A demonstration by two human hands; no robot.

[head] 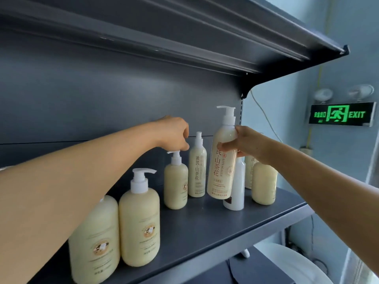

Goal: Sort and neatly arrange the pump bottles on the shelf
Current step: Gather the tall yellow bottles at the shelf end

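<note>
Right hand [249, 143] wraps the shoulder of a tall bottle [222, 160], a slim translucent cylinder of cream liquid with red lettering and a white pump, held lifted clear of the dark matte metal shelf [225, 226] in front of a white bottle [235, 187]. Left hand [174, 133] pinches the white pump of a squat bottle [175, 184] standing on the shelf. Two more rounded cream bottles [139, 224] stand nearer the front, left.

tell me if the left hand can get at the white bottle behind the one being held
Probably not directly. The tall bottle gripped by the right hand hangs in front of the white bottle, and the left hand is pinching a short bottle's pump.
</note>
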